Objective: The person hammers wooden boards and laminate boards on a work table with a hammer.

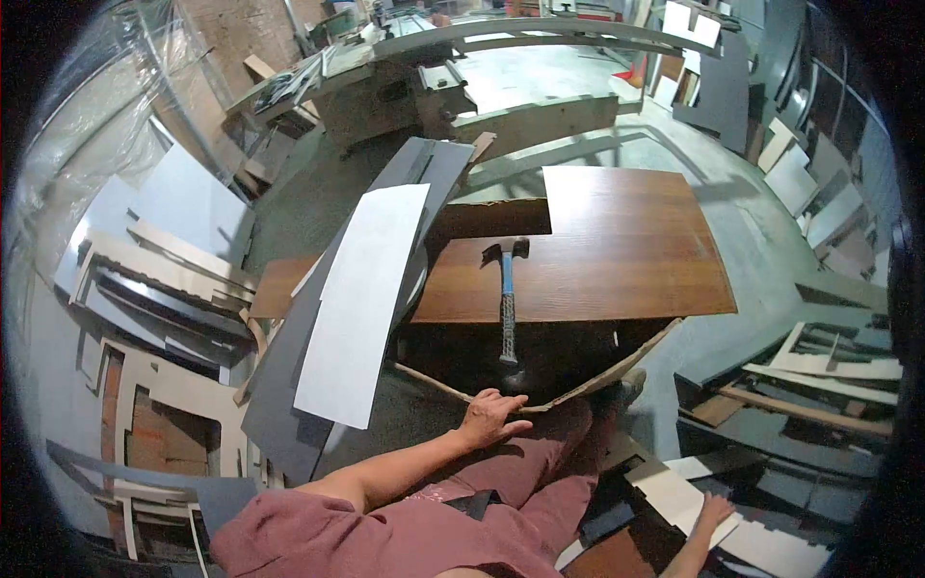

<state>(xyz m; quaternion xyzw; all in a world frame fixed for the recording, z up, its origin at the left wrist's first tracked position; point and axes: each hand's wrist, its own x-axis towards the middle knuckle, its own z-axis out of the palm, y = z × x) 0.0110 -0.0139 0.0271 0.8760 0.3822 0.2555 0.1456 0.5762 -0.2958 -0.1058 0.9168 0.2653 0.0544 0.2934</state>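
My left hand (494, 420) lies at the near rim of an open-topped brown box (626, 371), its fingers and thumb apart and closed on nothing. A hammer (508, 303) with a blue and black handle rests across the box, its claw head on a wood-grain panel (617, 265) and its handle end over the dark opening. Down at the lower right, my right hand (713, 513) is stretched out over a cream board (674, 491), fingers spread.
A long white panel (361, 308) leans over grey boards left of the box. Cut-out boards (183, 376) stand farther left. Stacked offcuts (819, 385) lie at the right. Behind the box is a workbench (376, 106) with long strips on it.
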